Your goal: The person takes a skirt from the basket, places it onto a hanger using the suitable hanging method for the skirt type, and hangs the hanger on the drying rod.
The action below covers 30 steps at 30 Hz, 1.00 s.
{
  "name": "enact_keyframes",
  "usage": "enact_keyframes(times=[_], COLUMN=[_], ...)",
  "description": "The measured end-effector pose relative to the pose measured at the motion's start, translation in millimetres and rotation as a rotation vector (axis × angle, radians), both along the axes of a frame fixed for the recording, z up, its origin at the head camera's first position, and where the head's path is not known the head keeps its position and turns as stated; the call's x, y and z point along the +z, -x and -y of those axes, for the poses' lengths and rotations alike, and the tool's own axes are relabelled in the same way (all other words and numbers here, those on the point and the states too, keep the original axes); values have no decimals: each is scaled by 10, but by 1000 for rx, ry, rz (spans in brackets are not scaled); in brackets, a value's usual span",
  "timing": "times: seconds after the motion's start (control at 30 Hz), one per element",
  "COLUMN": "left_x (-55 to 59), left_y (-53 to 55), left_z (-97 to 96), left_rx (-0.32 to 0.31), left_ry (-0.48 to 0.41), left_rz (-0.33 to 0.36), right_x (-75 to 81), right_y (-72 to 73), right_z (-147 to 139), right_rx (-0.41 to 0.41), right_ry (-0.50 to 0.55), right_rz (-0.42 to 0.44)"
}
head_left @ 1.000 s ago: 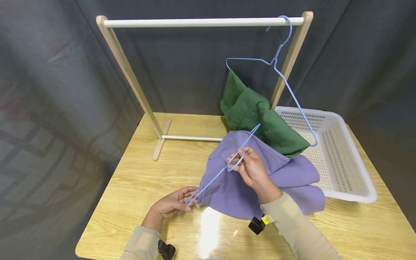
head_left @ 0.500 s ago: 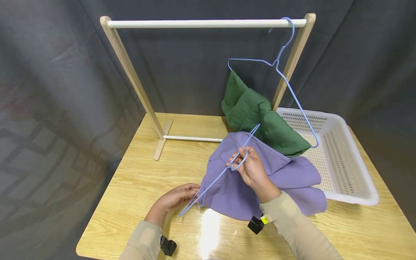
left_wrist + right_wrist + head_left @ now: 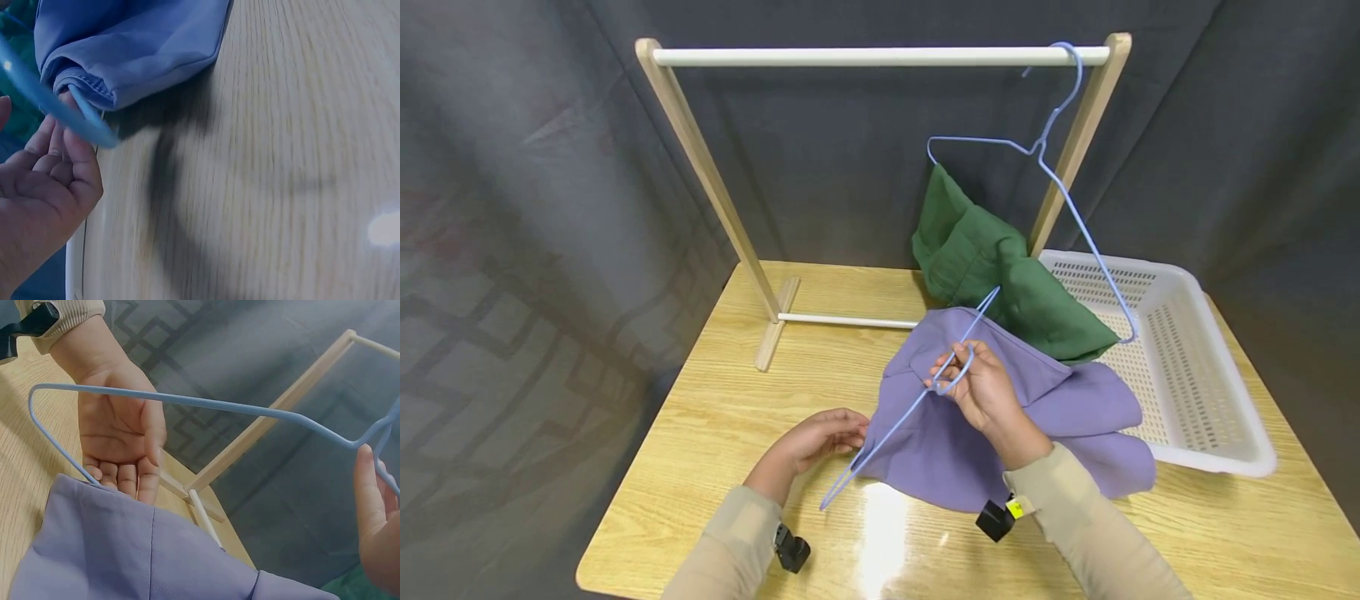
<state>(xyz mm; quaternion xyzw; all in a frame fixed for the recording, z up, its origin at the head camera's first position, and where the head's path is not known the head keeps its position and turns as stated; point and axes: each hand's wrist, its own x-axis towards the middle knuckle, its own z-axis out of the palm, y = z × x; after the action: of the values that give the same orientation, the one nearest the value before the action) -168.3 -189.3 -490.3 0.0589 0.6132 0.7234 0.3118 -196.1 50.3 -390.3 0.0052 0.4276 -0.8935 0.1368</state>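
Observation:
My right hand pinches a blue wire hanger by the neck, just below its hook. The hanger slants across a purple pair of trousers lying on the table. In the right wrist view the hanger's near corner sticks out past the waist edge, and its lower bar runs down inside the cloth. My left hand is at that edge, fingertips touching the waistband, thumb apart; the left wrist view shows its fingers under the opening. Green trousers hang on another blue hanger behind.
A wooden rack with a white top rail stands at the back; the second hanger is hooked at its right end. A white perforated basket sits on the right of the wooden table. A dark curtain hangs behind.
My left hand has let go of the hanger's near end and moved up and right to the trousers' waist edge. My right hand keeps its pinch, nearly still.

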Motion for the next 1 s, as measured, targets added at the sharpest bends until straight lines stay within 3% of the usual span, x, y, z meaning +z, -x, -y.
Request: enact_keyframes(times=[0.17,0.53,0.7,0.83,1.0], left_x=[11,93,127,141,167], left_y=[43,121,124,129,139], left_z=[-82,-337,-395,-419,-425], left_rx=[27,164,167,179,188], left_ry=[45,182,199,226,257], left_rz=[17,20,-29,-79,-90], right_x=[-13,-58,-75,-82,-84], right_y=[-4,-7,-7,-4,-4], right_z=[-21,-46,-21,12,18], right_rx=[8,26,-61,-152,-240], right_ry=[34,58,-16,-134,-232], right_rz=[18,-47,-5,22,29])
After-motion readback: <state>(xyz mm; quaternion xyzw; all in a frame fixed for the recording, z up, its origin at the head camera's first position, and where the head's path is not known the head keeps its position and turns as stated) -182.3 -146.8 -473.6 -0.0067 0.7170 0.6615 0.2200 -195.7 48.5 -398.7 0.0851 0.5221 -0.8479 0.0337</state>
